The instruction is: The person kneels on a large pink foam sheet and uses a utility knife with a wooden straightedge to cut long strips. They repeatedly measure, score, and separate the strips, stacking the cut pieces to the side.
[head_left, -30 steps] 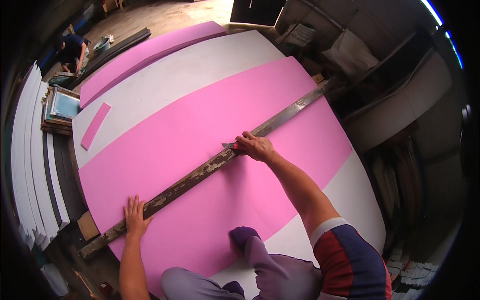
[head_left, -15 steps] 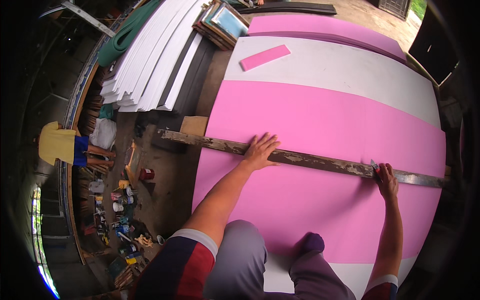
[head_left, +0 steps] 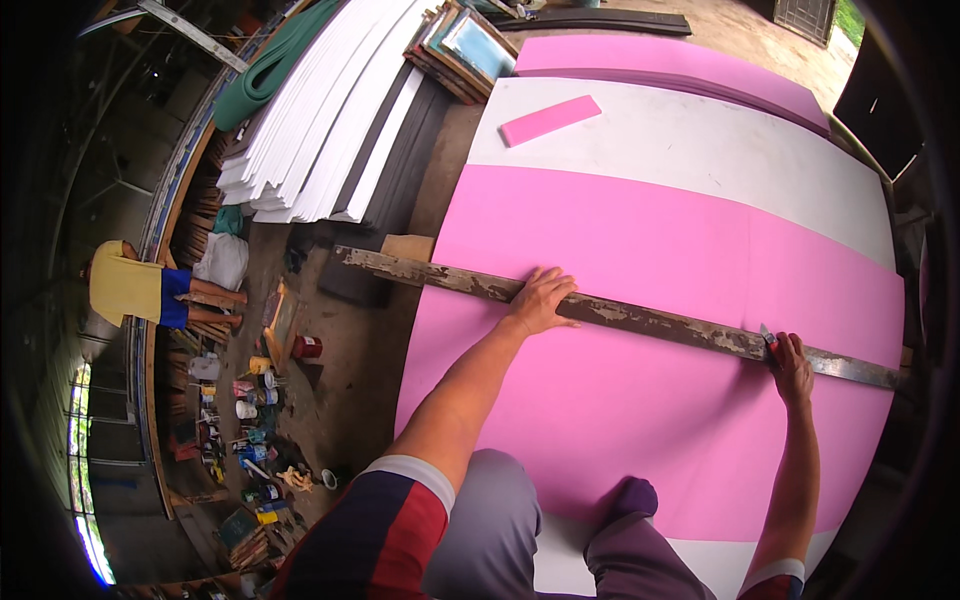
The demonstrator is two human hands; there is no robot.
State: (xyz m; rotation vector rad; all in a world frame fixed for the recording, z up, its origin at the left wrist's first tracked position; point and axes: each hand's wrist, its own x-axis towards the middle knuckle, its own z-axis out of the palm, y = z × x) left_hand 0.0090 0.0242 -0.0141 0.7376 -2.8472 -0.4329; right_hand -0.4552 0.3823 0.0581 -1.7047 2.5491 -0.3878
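Note:
A long metal straightedge [head_left: 660, 322] with worn brown paint lies across a large pink foam sheet [head_left: 600, 430], and its left end overhangs the sheet. My left hand [head_left: 543, 299] presses down on it near the middle, palm over the bar, thumb on the near side. Toward its right end my right hand [head_left: 793, 368] is closed round a red utility knife [head_left: 771, 343], the blade pointing up and left beside the bar. Whether the blade tip touches the foam I cannot tell. One of my feet [head_left: 634, 496], in a dark sock, rests on the sheet.
A white sheet [head_left: 700, 140] carries a small pink strip [head_left: 550, 120]; more pink sheets [head_left: 670, 80] lie beyond. Stacked white sheets [head_left: 320, 110] and framed panels [head_left: 465, 50] stand left. Paint pots [head_left: 250, 410] crowd the floor. A person in a yellow shirt [head_left: 125, 284] stands far left.
The whole view has shifted, so the scene sits slightly farther right. The fingers of my left hand have drawn closer together on the straightedge. My right hand still holds the knife by the bar.

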